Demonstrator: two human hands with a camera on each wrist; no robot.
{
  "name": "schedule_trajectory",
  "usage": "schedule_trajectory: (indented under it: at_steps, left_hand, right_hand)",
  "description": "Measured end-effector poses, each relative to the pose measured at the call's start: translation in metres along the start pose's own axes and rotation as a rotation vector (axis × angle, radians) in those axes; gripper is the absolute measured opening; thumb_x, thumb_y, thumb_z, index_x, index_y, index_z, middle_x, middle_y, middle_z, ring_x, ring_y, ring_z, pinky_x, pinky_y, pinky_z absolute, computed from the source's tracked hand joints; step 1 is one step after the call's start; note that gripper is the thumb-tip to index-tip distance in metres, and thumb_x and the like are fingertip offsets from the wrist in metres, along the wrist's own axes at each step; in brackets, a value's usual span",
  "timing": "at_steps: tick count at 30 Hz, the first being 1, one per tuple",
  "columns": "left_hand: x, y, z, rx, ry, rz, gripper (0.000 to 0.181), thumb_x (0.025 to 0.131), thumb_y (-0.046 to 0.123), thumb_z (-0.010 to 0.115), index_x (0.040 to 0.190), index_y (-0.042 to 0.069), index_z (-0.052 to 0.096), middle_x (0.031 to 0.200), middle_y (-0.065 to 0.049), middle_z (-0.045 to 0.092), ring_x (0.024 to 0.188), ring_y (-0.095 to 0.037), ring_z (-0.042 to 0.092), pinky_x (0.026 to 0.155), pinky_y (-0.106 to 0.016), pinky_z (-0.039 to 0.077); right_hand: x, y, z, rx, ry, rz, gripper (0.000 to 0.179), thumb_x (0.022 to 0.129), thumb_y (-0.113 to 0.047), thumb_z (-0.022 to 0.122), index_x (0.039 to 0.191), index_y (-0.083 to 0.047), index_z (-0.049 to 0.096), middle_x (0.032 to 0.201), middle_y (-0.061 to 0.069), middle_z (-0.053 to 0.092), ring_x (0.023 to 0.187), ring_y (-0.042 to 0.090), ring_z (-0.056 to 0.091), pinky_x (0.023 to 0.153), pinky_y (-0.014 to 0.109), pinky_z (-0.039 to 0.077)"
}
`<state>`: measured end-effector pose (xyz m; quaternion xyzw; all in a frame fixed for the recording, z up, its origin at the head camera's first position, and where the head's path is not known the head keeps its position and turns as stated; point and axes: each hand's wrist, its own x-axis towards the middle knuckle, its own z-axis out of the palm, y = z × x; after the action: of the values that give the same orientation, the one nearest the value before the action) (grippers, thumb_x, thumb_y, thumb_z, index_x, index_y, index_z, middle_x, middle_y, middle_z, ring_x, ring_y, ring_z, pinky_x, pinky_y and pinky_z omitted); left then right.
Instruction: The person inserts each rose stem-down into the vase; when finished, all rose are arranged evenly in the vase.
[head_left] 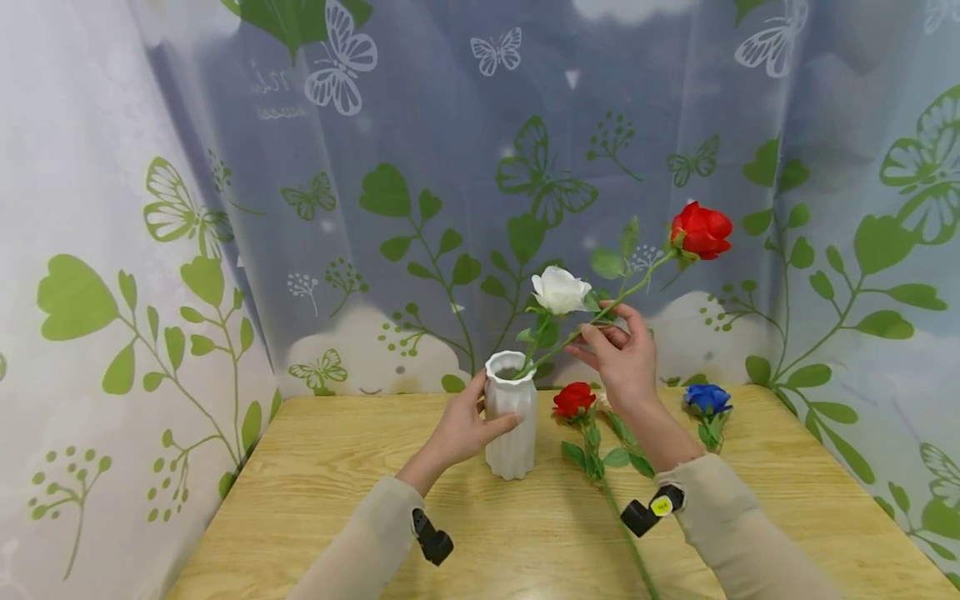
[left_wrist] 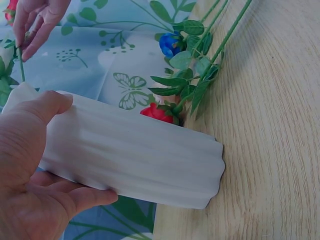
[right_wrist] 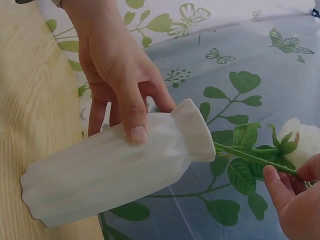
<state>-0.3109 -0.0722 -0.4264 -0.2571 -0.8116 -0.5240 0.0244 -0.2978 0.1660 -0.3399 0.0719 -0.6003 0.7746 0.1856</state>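
A white ribbed vase [head_left: 512, 446] stands upright on the table, and my left hand [head_left: 463, 427] grips its side, thumb across the front. In the left wrist view the thumb and fingers wrap the upper part of the vase [left_wrist: 135, 150]. My right hand [head_left: 628, 358] pinches the green stem of a red rose [head_left: 701, 232] above and right of the vase. That stem slants down to the vase's mouth, where its lower end is hidden inside. A white rose [head_left: 560, 290] rises over the mouth, close to the right fingers; green leaves surround its stem.
Right of the vase, another red rose [head_left: 574, 400] lies on the wooden table [head_left: 330, 500], its long stem running toward me. A blue rose [head_left: 707, 400] lies farther right. A pale flower [head_left: 602, 402] is partly hidden behind my right wrist. Patterned curtains [head_left: 450, 125] enclose the table's back and sides.
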Motion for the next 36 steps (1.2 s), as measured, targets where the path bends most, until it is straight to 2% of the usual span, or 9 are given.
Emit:
schedule_trajectory:
  at_steps: [7,16,23,27,31,36]
  left_hand:
    - [0.0,0.0,-0.001,0.008,0.005,0.0,0.083,0.096,0.021,0.08,0.164,0.015,0.035,0.157,-0.014,0.052,0.145,-0.035,0.052,0.117,-0.057,0.048]
    - [0.0,0.0,-0.001,0.004,0.004,0.007,0.083,0.096,0.02,0.08,0.164,0.015,0.035,0.158,-0.014,0.051,0.146,-0.034,0.05,0.119,-0.057,0.047]
    - [-0.001,0.001,-0.001,0.005,0.004,0.007,0.082,0.096,0.022,0.079,0.165,0.013,0.034,0.158,-0.014,0.052,0.145,-0.035,0.051,0.116,-0.058,0.049]
    - [-0.001,0.001,-0.001,0.012,-0.005,0.002,0.082,0.097,0.022,0.079,0.165,0.015,0.033,0.158,-0.013,0.051,0.146,-0.034,0.051,0.117,-0.058,0.048]
    - [-0.001,0.001,0.0,0.013,-0.003,0.011,0.082,0.097,0.022,0.079,0.164,0.014,0.034,0.157,-0.014,0.052,0.145,-0.034,0.051,0.117,-0.058,0.048]
    - [0.0,0.001,-0.001,0.02,0.0,0.018,0.081,0.096,0.021,0.079,0.164,0.012,0.035,0.156,-0.015,0.053,0.143,-0.035,0.053,0.115,-0.058,0.05]
  right_hand:
    - [0.0,0.002,0.008,-0.046,-0.052,-0.044,0.043,0.102,0.006,0.062,0.142,-0.004,0.051,0.091,0.003,0.073,0.086,0.017,0.074,0.083,0.035,0.067]
    - [0.001,0.007,0.014,-0.054,-0.064,-0.064,0.042,0.1,0.009,0.062,0.14,-0.002,0.053,0.09,0.007,0.073,0.082,0.018,0.074,0.08,0.035,0.067]
    - [-0.005,0.018,0.02,-0.164,-0.151,-0.051,0.042,0.101,0.003,0.067,0.141,0.0,0.054,0.088,0.004,0.074,0.077,0.014,0.076,0.082,0.033,0.067]
    - [-0.009,0.025,0.024,-0.235,-0.125,-0.025,0.037,0.101,-0.002,0.069,0.137,-0.001,0.06,0.094,0.011,0.076,0.076,0.01,0.075,0.081,0.032,0.067]
    - [-0.01,0.029,0.028,-0.279,-0.087,-0.012,0.03,0.103,-0.008,0.068,0.131,0.002,0.066,0.097,0.02,0.077,0.075,0.009,0.075,0.082,0.034,0.067]
    - [-0.011,0.031,0.027,-0.296,-0.059,0.006,0.035,0.106,-0.021,0.066,0.133,0.001,0.068,0.106,0.019,0.078,0.077,0.007,0.076,0.08,0.025,0.065]
